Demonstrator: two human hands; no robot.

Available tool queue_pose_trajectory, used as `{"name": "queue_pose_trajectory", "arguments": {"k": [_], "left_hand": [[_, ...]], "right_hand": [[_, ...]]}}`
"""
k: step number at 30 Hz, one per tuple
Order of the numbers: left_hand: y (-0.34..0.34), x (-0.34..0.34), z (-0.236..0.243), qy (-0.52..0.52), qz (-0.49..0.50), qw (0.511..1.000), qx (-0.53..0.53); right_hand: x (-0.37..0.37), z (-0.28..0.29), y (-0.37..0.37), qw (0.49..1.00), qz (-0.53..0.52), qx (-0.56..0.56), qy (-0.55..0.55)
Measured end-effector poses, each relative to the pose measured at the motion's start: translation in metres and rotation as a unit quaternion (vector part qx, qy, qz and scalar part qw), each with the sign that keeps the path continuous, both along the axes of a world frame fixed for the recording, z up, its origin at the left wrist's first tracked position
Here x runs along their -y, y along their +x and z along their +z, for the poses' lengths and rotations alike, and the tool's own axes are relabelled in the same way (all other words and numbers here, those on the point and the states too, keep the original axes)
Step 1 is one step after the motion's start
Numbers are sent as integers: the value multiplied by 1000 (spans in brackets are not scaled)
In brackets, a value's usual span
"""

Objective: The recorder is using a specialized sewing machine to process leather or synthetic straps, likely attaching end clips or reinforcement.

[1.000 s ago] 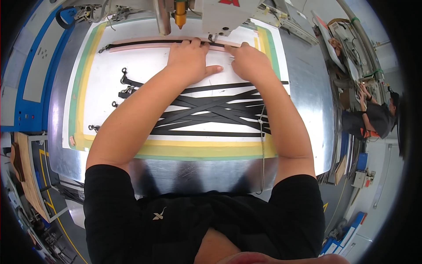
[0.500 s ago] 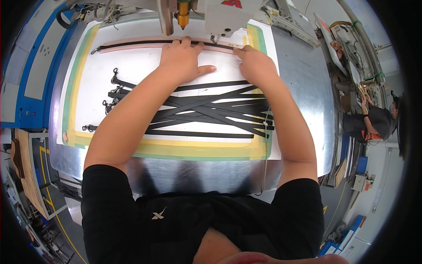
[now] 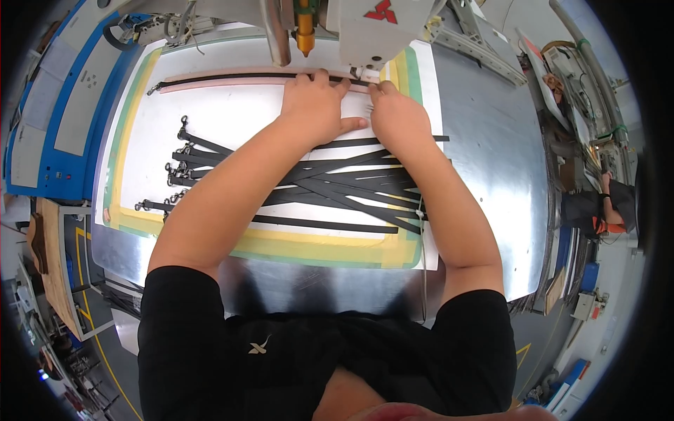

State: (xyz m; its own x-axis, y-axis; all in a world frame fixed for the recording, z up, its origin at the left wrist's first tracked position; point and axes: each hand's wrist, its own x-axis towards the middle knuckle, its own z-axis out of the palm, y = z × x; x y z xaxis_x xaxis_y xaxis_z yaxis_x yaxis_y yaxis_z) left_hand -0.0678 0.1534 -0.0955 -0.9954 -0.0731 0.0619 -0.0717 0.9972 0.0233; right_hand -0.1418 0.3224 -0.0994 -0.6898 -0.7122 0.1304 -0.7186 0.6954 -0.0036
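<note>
Between pink strips (image 3: 225, 85) lies a black strap (image 3: 232, 76), left hand (image 3: 314, 107) splayed, right hand (image 3: 399, 116) curled.

At ten o'clock stands a tall blue-and-white metal cabinet (image 3: 49, 175) with small buttons. Between eight and nine, a pale wooden board (image 3: 60, 266) sits on a white metal frame (image 3: 112, 328); near eight, a yellow painted line (image 3: 105, 358) crosses the grey floor (image 3: 133, 372). A long grey pipe with green bands (image 3: 595, 74) slants at two o'clock. At three is another person in dark clothing (image 3: 586, 210). Between three and four is a small blue box (image 3: 588, 277); past four, flat blue-and-white boxes (image 3: 570, 384).
</note>
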Motion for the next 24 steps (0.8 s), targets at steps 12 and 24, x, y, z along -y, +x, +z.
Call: {"name": "queue_pose_trajectory", "arguments": {"k": [12, 24], "left_hand": [[10, 8, 4, 20, 11, 1000, 2], [38, 75, 0, 83, -18, 996, 1]], "right_hand": [[-12, -4, 5, 997, -8, 44, -64], [-3, 1, 3, 997, -38, 61, 7]]}}
